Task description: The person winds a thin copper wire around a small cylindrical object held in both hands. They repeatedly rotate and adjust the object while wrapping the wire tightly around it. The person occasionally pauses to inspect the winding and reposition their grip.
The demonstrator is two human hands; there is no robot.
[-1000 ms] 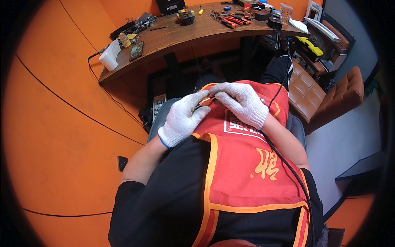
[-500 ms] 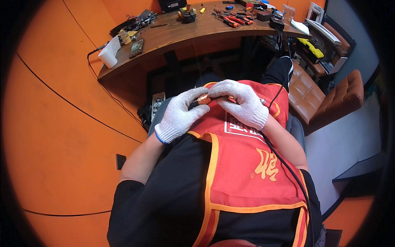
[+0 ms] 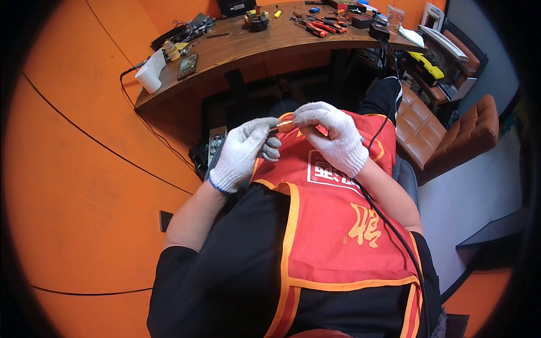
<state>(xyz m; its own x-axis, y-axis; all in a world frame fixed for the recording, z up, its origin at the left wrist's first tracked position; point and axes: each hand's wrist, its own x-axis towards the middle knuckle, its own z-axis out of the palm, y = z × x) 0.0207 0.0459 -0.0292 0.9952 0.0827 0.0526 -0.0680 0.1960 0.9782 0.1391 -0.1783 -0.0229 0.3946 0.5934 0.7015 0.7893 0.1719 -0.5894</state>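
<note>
A small coil of copper-coloured wire (image 3: 285,127) is held up between my two gloved hands, above the red apron (image 3: 332,236) on my lap. My left hand (image 3: 242,147), in a white knit glove, pinches the coil's left end between thumb and forefinger; its other fingers curl below. At the coil's right end, my right hand (image 3: 331,132), gloved the same way, is closed with its fingertips on it. Whether a core runs inside the winding cannot be made out. A thin wire seems to run up from the coil toward the bench, very faint.
Beyond my knees stands a curved wooden bench (image 3: 242,48). On it lie red-handled pliers (image 3: 316,28), a black meter-like device (image 3: 187,66) and a white paper roll (image 3: 149,79). A black cable (image 3: 389,217) crosses my right side. At the right is a brown padded chair (image 3: 468,132).
My left hand has turned, its thumb and forefinger now pinching the coil's end with the other fingers curled under. The coil has shifted slightly right and up, showing more; the right hand opened a little.
</note>
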